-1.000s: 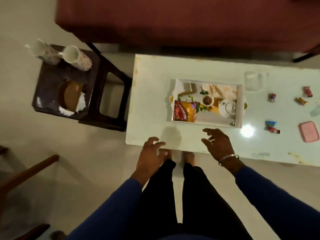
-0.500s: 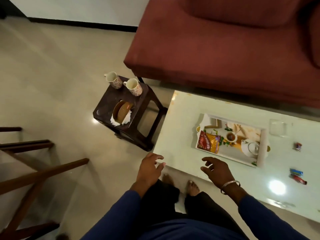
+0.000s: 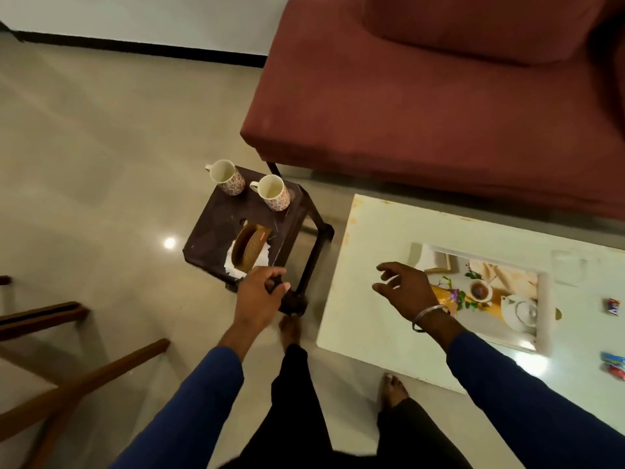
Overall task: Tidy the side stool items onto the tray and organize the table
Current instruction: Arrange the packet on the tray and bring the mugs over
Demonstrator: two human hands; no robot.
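Observation:
A dark brown plastic stool (image 3: 216,228) stands left of the white table (image 3: 368,265). On it sit two floral mugs (image 3: 227,177) (image 3: 274,192) at the back and a round woven napkin holder (image 3: 248,247) with white tissues at the front. My left hand (image 3: 258,301) hovers over the stool's near right corner, fingers loosely curled, holding nothing. My right hand (image 3: 404,291) floats above the table's left part, fingers spread, empty. It partly hides a snack packet (image 3: 446,299) on the white tray (image 3: 544,309), which has a printed picture of a teapot and cup.
A maroon sofa (image 3: 422,96) runs behind the stool and table. Small wrapped candies (image 3: 614,306) (image 3: 614,365) lie at the table's right edge. Wooden chair legs (image 3: 67,377) cross the floor at lower left. My bare feet (image 3: 394,389) stand by the table's near edge.
The view has swung left and I have stepped toward the stool. My left hand moved from the table's edge to the stool's corner; my right hand lifted over the table.

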